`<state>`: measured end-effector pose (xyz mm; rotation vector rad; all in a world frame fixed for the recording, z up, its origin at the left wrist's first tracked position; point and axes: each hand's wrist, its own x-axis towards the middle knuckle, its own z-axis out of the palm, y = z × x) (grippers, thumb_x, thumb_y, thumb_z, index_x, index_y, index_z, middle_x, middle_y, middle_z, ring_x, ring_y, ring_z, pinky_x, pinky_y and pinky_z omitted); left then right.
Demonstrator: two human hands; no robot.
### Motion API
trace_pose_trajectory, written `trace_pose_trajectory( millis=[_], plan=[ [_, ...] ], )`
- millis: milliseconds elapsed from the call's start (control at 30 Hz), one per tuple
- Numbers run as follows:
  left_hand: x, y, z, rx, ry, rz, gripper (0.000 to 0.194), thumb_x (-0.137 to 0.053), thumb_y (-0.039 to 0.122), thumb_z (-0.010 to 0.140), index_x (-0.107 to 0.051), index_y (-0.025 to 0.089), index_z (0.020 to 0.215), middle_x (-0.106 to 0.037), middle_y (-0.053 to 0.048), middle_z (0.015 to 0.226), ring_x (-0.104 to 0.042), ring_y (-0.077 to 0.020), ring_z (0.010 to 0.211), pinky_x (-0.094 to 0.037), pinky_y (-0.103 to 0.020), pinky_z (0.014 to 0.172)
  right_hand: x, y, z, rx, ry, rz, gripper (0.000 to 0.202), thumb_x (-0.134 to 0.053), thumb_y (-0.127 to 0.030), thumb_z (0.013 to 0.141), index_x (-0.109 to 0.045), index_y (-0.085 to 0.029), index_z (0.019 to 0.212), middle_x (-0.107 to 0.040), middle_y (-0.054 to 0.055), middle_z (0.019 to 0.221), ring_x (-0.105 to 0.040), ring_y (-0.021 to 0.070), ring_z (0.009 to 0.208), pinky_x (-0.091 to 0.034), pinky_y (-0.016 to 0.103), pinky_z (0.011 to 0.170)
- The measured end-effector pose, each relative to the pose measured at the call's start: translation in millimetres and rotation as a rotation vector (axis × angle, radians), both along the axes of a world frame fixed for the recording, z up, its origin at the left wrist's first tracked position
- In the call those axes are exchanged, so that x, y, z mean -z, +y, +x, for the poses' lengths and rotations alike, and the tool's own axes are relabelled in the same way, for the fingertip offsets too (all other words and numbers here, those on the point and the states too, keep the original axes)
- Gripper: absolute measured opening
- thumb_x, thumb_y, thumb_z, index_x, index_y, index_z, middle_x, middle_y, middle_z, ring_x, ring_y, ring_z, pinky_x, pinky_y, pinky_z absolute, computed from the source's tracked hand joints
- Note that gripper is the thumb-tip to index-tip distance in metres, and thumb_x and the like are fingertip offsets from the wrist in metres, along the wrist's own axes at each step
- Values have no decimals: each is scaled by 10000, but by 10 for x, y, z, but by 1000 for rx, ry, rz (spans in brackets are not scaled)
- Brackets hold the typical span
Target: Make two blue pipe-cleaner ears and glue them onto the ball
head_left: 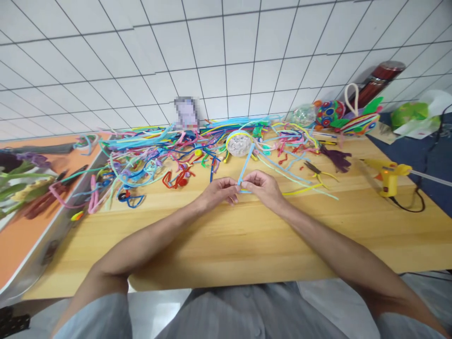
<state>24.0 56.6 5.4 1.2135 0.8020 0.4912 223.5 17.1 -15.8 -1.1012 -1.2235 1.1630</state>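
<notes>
1. Our left hand (pixel 219 190) and right hand (pixel 263 186) meet over the middle of the wooden worktop (pixel 247 235), fingertips nearly touching.
2. Both hands pinch a light blue pipe cleaner (pixel 246 165); it rises from between them, tilting away toward a clear studded ball (pixel 238 143).
3. A yellow strand shows at the pinch; we cannot tell which hand holds it.
4. Behind the hands lies a heap of coloured pipe cleaners (pixel 151 155), spread across the far edge.
5. Pliers (pixel 314 170) sit right of the hands; a yellow glue gun (pixel 386 176) lies farther right, well apart.
</notes>
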Motion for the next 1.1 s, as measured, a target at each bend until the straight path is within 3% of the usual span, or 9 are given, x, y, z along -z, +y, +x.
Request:
trace_pose_trajectory(
  millis=[233, 433, 600, 700, 900, 1100],
  plan=[
    [147, -72, -7, -90, -94, -151, 556, -990, 508, 638, -703, 118, 913, -742, -14, 743, -719, -116, 628, -597, -232, 627, 28, -34, -47, 10, -94, 53, 208, -794, -396, 797, -740, -211, 876, -764, 3, 777, -682, 148, 688, -535, 289, 681],
    [244, -66, -63, -106, -116, -170, 542, -1019, 446, 608, -751, 105, 934, -783, -34, 779, -763, -124, 713, -622, -222, 724, 49, -67, -63, 12, -225, 89, 126, -728, -320, 816, -762, -208, 866, -765, 7, 762, -675, 149, 683, -505, 282, 655],
    [266, -41, -70, -63, -129, -240, 411, -974, 367, 713, -767, 116, 965, -803, -49, 852, -788, -142, 769, -632, -244, 769, 71, -71, -41, -22, -184, 36, 120, -714, -316, 829, -754, -216, 881, -784, 18, 802, -719, 170, 729, -554, 309, 714],
    [242, -54, -63, -68, -155, -262, 431, -991, 340, 682, -779, 122, 987, -806, -49, 886, -792, -143, 795, -636, -242, 786, 80, -70, -33, -2, -197, 37, 133, -720, -333, 832, -760, -220, 891, -783, 20, 807, -718, 176, 730, -549, 315, 704],
    [220, -86, -58, -26, -60, -246, 505, -975, 502, 685, -741, 112, 906, -804, -79, 892, -766, -148, 689, -629, -262, 679, 75, -115, -49, 73, -237, 37, 137, -745, -346, 842, -762, -221, 896, -767, 15, 804, -676, 159, 704, -528, 302, 672],
    [271, -88, -52, 38, -40, -118, 561, -897, 632, 731, -707, 116, 845, -783, -76, 821, -712, -124, 635, -596, -255, 647, 32, -121, -49, 50, -129, -63, 250, -810, -416, 802, -737, -223, 941, -761, 12, 828, -683, 162, 735, -557, 295, 693]
  ],
)
